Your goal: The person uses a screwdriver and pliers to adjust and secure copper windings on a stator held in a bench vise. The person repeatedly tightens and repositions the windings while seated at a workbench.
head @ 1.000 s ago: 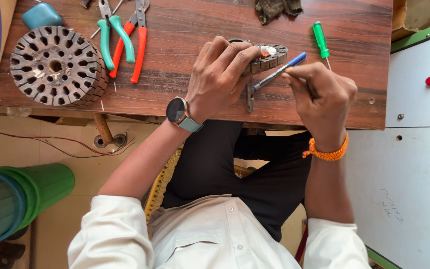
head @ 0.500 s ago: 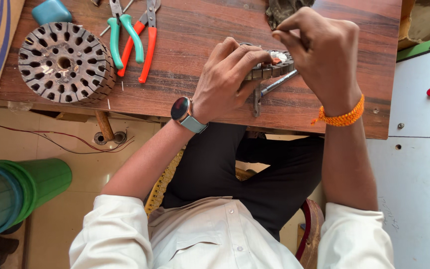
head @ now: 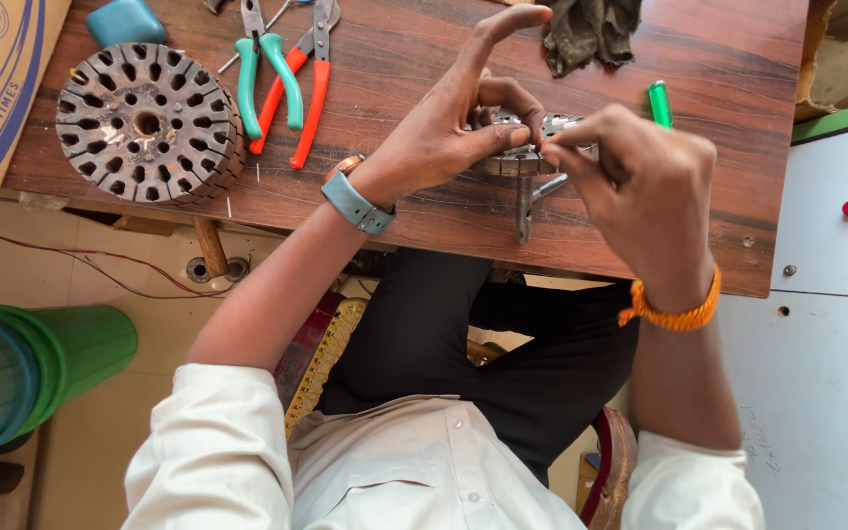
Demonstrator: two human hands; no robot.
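While your right hand (head: pixel 645 182) has dropped back since earlier, both hands pinch the round slotted metal core (head: pixel 527 147), left hand (head: pixel 449 128) clamped, beside the green-handled screwdriver (head: pixel 660 103).

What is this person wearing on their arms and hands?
No gloves. White sleeves are rolled up above the elbows. The left hand has a watch with a grey-blue strap at its wrist; the right hand has an orange thread band at its wrist. No rings that I can see.
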